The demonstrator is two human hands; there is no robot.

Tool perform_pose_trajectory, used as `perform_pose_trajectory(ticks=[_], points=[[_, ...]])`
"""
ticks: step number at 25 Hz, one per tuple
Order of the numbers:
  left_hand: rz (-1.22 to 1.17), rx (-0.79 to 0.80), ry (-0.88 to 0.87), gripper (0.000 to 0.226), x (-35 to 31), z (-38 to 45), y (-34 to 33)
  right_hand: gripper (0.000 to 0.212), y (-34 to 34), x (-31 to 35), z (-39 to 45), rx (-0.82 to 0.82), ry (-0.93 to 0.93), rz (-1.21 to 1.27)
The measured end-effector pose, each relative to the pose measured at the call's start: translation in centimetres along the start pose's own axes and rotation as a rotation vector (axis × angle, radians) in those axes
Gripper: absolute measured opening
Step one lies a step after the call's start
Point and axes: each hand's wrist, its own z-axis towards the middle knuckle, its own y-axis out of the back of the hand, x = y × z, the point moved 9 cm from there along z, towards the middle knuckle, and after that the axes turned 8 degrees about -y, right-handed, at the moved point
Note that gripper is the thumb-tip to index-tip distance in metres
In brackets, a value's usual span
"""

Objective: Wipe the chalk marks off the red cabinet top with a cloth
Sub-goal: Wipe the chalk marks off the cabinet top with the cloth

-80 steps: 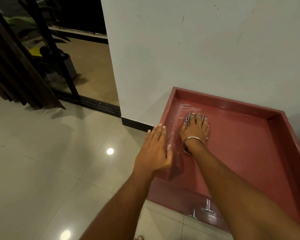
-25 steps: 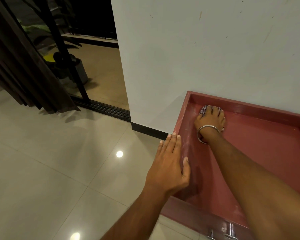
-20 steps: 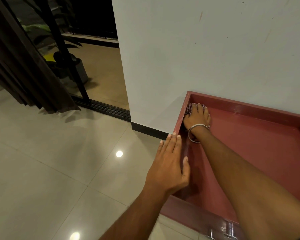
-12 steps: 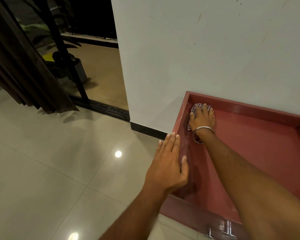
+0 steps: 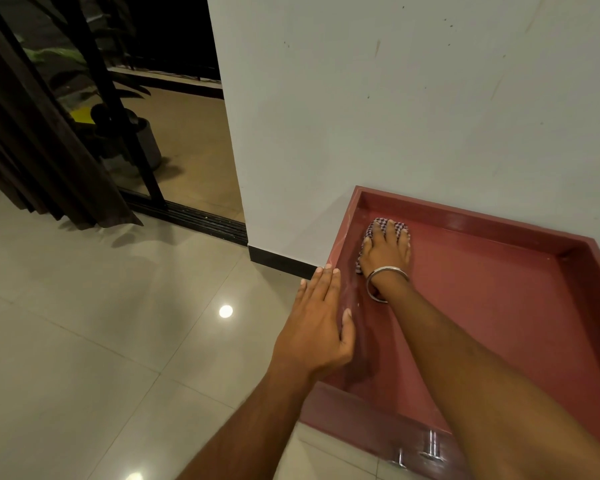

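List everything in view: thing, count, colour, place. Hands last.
cabinet top: 1, red, raised rim, against wall, lower right
cloth: 1, checked, far left corner of the top, under right hand
handles: 2, metal, cabinet front
bangle: 1, silver, right wrist
wall: 1, white, behind cabinet
curtain: 1, dark, upper left
plant pot: 1, grey, beyond doorway
left hand: flat on left rim
right hand: flat on cloth

Red cabinet top [image 5: 499,306]; purple-and-white checked cloth [image 5: 378,226] at centre right; silver bangle [image 5: 385,271]; white wall [image 5: 395,116]; beige floor tiles [image 5: 84,323].
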Motion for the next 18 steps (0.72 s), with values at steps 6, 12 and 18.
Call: perform_pose_trajectory(ticks=[6, 12, 18], points=[[-0.013, 0.017, -0.004, 0.068, -0.1, 0.1, 0.1, 0.052, -1.3, 2.9, -2.4, 0.030, 0.101, 0.000], [-0.032, 0.042, 0.014, 0.071, 0.0, 0.0, -0.1, 0.051, 0.0, 0.0, -2.2, 0.005, 0.035, 0.016], [-0.078, 0.053, 0.019, 0.075, 0.1, 0.0, 0.1, 0.052, -1.7, 2.8, -5.3, 0.088, 0.066, 0.017]])
